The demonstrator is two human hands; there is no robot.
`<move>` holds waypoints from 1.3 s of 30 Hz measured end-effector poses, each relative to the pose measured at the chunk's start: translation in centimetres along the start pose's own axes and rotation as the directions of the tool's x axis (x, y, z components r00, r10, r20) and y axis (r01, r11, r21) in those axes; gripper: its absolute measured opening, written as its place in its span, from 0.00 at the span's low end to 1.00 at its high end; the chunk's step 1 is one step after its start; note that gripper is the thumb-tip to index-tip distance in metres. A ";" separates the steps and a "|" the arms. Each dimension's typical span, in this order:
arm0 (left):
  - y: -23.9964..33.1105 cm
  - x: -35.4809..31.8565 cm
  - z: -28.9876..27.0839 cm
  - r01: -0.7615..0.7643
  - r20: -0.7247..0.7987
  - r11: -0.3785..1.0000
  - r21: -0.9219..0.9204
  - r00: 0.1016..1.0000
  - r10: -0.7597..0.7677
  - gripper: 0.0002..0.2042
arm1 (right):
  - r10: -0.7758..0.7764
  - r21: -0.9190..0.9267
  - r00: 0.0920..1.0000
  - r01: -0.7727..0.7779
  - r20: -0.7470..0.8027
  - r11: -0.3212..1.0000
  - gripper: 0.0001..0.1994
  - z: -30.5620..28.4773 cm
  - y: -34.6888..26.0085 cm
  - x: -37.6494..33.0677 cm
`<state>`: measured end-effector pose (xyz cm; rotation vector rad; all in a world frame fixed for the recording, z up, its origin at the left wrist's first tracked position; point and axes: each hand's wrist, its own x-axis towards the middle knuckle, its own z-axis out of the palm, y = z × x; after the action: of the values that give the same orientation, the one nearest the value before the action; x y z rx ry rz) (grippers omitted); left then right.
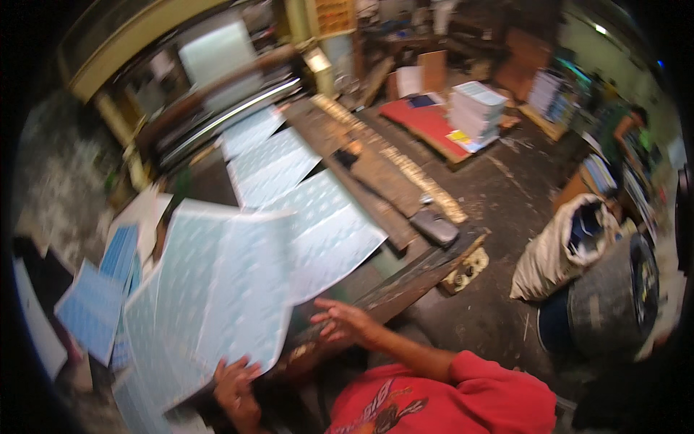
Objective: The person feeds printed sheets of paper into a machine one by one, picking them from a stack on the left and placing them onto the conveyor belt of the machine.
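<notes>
My left hand (237,392) is at the lower edge of a large pale-blue printed sheet (242,289), its slightly bent fingers apart and against the paper's edge. That sheet lies over other printed sheets (152,325), its right side curving and blurred. My right hand (343,322) is open beside the sheet's right edge, fingers spread, with nothing in it. More printed sheets (329,235) overlap in a row along the dark table (383,289), leading back to a machine with a long roller (224,119).
Blue printed sheets (94,307) are piled at left. A dark block-like object (434,226) sits on a wooden board at the table's right. Beyond are a paper stack (477,108) on a red board, a white sack (564,246), a dark drum (603,300) and a person (620,137) bending at far right.
</notes>
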<state>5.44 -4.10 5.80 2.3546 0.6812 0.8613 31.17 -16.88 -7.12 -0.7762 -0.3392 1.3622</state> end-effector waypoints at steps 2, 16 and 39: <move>2.3 0.8 1.4 -0.020 0.111 0.998 -0.056 0.994 0.026 0.12 | -0.018 0.005 0.995 0.017 0.100 1.000 0.31 -0.3 -1.1 -0.8; -5.4 0.3 0.3 0.168 -0.211 0.871 0.462 0.975 -0.076 0.25 | 0.190 -0.092 0.894 -0.247 -0.407 0.965 0.19 -6.3 6.9 -9.1; -33.7 32.0 28.8 0.606 -0.034 0.793 -0.061 0.793 -0.609 0.33 | 0.300 0.157 0.852 -0.257 -0.429 0.954 0.23 -6.8 5.6 -6.8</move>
<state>37.74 31.18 -20.69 1.8741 1.3302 0.6271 29.89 -25.32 -14.26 -1.0625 0.2135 1.4062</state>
